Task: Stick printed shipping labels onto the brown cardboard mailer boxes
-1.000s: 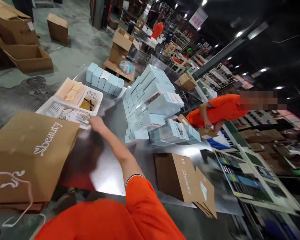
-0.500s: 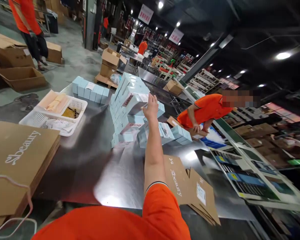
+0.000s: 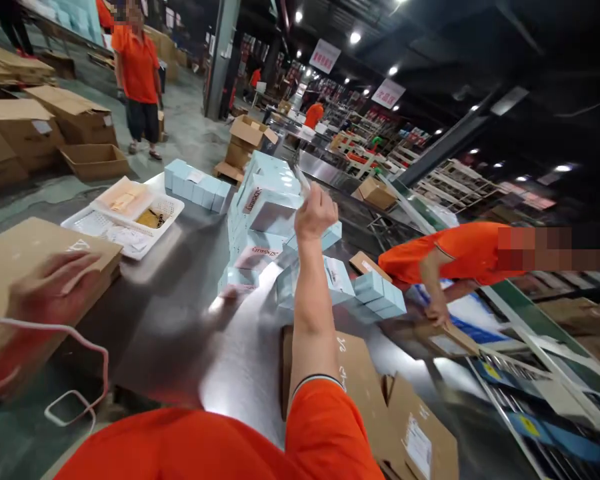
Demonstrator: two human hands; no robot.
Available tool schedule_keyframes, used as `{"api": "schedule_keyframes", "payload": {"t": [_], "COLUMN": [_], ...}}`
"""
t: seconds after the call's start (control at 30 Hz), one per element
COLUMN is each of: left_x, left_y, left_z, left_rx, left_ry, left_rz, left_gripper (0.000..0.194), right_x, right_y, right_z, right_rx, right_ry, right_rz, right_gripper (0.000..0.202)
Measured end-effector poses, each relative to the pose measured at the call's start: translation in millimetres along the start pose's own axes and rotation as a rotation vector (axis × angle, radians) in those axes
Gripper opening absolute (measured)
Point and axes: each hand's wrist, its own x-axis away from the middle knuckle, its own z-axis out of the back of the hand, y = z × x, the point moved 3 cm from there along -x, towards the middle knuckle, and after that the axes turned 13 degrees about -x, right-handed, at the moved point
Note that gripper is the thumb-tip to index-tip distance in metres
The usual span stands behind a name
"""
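My right hand (image 3: 316,212) is raised in front of a stack of pale blue boxes (image 3: 275,207). Its fingers are pinched on a thin white paper slip (image 3: 303,179), partly hidden by the hand. My left hand (image 3: 60,287), blurred by motion, is over the stack of flat brown cartons (image 3: 25,247) at the left, fingers stretched out; whether it presses on them I cannot tell. More pale blue boxes (image 3: 380,293) stand in small groups right of the stack, and a row of them (image 3: 195,185) stands behind.
A white basket (image 3: 145,248) with papers sits on the metal table (image 3: 170,320). Flat cartons (image 3: 365,373) lie beside my right forearm. A co-worker in orange (image 3: 460,250) handles a carton at the right. A white cord (image 3: 87,340) loops at the left edge.
My right hand has closed on the white paper and lifted it off the top of the box stack. My left hand has come into view over the flat cartons. The view has shifted left.
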Motion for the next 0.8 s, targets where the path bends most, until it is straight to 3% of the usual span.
{"api": "schedule_keyframes", "payload": {"t": [0.07, 0.1, 0.13, 0.2, 0.3, 0.33, 0.37, 0.43, 0.5, 0.57, 0.63, 0.7, 0.8], "left_x": [6.5, 6.9, 6.1, 5.2, 14.5, 20.5, 27.3, 40.9, 51.7, 58.2, 60.4, 61.1, 62.9], "left_y": [28.3, 47.6, 69.6, 117.5, 174.9, 185.7, 191.5, 190.5, 178.1, 163.4, 152.0, 144.0, 136.6], "left_z": [1.9, 0.3, -4.3, -16.9, -41.5, -49.3, -55.5, -62.3, -59.3, -46.3, -27.3, -9.8, 4.1], "left_rx": [0.028, 0.103, 0.195, 0.383, 0.572, 0.618, 0.660, 0.766, 0.957, 1.207, 1.411, 1.492, 1.483], "left_ry": [0.083, 0.053, -0.049, -0.255, -0.487, -0.538, -0.573, -0.663, -0.787, -0.915, -0.995, -1.018, -0.992], "left_rz": [-0.030, -0.038, -0.047, -0.116, -0.137, -0.096, -0.031, 0.136, 0.340, 0.509, 0.570, 0.579, 0.661], "left_gripper": [0.024, 0.023, 0.028, 0.059, 0.114, 0.116, 0.105, 0.067, 0.041, 0.037, 0.040, 0.042, 0.047], "right_x": [26.8, 46.3, 69.3, 123.2, 206.6, 229.8, 249.2, 276.5, 291.4, 299.6, 305.4, 310.5, 317.5], "right_y": [-5.9, -12.1, -20.8, -46.8, -99.8, -116.3, -129.5, -142.0, -134.8, -117.7, -106.4, -110.1, -135.1], "right_z": [19.1, 26.8, 32.1, 34.8, 21.2, 13.6, 6.0, -5.9, -8.7, -3.4, 3.3, 5.1, -2.5], "right_rx": [-0.132, -0.227, -0.331, -0.538, -0.850, -0.960, -1.078, -1.307, -1.422, -1.364, -1.254, -1.234, -1.284], "right_ry": [0.235, 0.311, 0.340, 0.292, 0.093, 0.008, -0.071, -0.202, -0.221, -0.155, -0.119, -0.187, -0.345], "right_rz": [0.049, 0.081, 0.100, 0.079, -0.067, -0.135, -0.205, -0.346, -0.459, -0.514, -0.497, -0.408, -0.219], "right_gripper": [0.050, 0.049, 0.047, 0.040, 0.039, 0.039, 0.038, 0.042, 0.050, 0.048, 0.037, 0.028, 0.020]}}
